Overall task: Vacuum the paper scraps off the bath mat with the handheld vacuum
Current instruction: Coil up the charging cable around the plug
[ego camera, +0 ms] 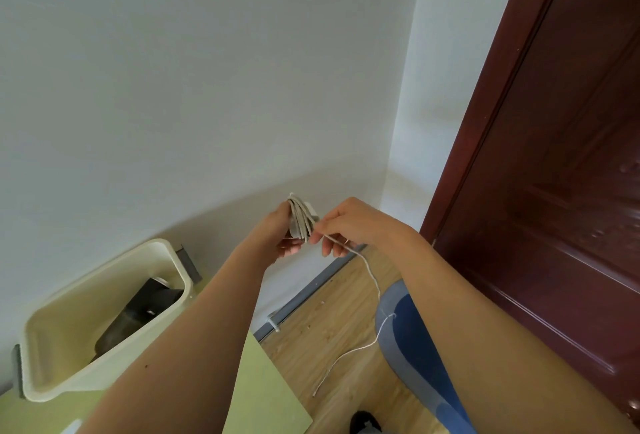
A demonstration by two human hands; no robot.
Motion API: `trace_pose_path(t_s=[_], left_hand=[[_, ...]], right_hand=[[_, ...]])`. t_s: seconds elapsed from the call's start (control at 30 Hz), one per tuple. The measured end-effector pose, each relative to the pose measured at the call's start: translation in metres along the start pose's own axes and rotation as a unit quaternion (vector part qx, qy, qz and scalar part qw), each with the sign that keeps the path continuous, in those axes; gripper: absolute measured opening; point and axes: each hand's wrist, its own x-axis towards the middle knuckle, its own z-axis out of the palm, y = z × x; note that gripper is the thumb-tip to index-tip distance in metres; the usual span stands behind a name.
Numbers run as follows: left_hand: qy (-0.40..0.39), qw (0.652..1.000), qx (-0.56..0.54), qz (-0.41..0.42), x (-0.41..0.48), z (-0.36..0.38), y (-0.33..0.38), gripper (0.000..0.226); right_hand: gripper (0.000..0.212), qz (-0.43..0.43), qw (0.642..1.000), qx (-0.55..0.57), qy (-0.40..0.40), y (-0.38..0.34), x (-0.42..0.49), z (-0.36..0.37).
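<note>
L hand (282, 232): fingers mostly behind the cord bundle (300, 218), so I can't see what it's wound on. R hand (346, 225): exact pinch pt on the loose cord (372, 277) is covered by fingertips. Bath mat (408, 340): R forearm hides one side, frame bottom cuts the rest. Dark object (138, 309) in the cream bin (86, 329) only partly shows, can't ID it. Specks (322, 302) on the wood floor (332, 340) too small to tell. Black thing (362, 421) cut off at bottom edge.
</note>
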Motion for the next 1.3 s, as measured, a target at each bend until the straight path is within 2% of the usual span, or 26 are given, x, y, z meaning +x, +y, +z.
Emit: trace_pose_path(t_s=[0.13, 0.3, 0.43, 0.53, 0.6, 0.63, 0.7, 0.73, 0.83, 0.9, 1.03, 1.13, 1.2, 1.3], left_hand=[[-0.070, 0.991, -0.107, -0.024, 0.002, -0.007, -0.001, 0.043], [-0.227, 0.970, -0.083, 0.000, -0.004, -0.014, -0.005, 0.050], [-0.312, 0.947, 0.072, 0.009, -0.013, -0.013, 0.003, 0.038], [-0.334, 0.922, 0.194, 0.006, -0.020, -0.008, 0.010, 0.023], [-0.338, 0.907, 0.252, 0.007, -0.024, -0.005, 0.015, 0.024], [-0.336, 0.900, 0.276, 0.009, -0.026, -0.003, 0.017, 0.026], [-0.332, 0.884, 0.328, 0.009, -0.027, -0.002, 0.020, 0.029], [-0.325, 0.874, 0.360, 0.009, -0.026, -0.001, 0.019, 0.030], [-0.255, 0.853, 0.456, 0.014, -0.020, 0.002, 0.014, 0.038], [-0.176, 0.864, 0.471, 0.023, -0.015, 0.002, 0.009, 0.040], [-0.054, 0.908, 0.413, 0.052, -0.005, 0.000, 0.005, 0.044], [0.009, 0.950, 0.306, 0.065, -0.001, 0.001, 0.004, 0.047], [0.016, 0.975, 0.215, 0.057, 0.000, 0.002, 0.006, 0.048], [-0.017, 0.990, 0.131, 0.041, -0.002, 0.001, 0.004, 0.050]], right_hand=[[0.030, 0.011, 0.994, 0.028, -0.102, 0.018, -0.002, 0.001], [0.021, 0.020, 0.995, -0.053, -0.086, 0.038, -0.002, -0.002], [0.006, 0.021, 0.995, -0.092, -0.042, 0.041, 0.002, -0.007], [0.011, 0.031, 0.984, -0.174, -0.009, 0.043, 0.009, -0.013], [0.028, 0.037, 0.977, -0.208, 0.001, 0.040, 0.012, -0.017], [0.028, 0.038, 0.976, -0.213, 0.009, 0.039, 0.013, -0.021], [0.008, 0.029, 0.980, -0.194, 0.025, 0.036, 0.011, -0.030], [0.007, 0.022, 0.982, -0.182, 0.032, 0.035, 0.011, -0.034], [0.021, -0.008, 0.982, -0.178, 0.063, 0.028, 0.011, -0.039], [0.020, -0.033, 0.984, -0.160, 0.071, 0.021, 0.011, -0.037], [0.018, -0.035, 0.989, -0.131, 0.055, 0.010, 0.008, -0.028], [0.023, -0.029, 0.996, -0.078, 0.034, 0.004, 0.003, -0.021], [0.026, -0.030, 0.999, -0.043, 0.011, 0.003, 0.000, -0.015], [0.027, -0.027, 0.999, -0.020, -0.033, 0.005, -0.002, -0.011]])
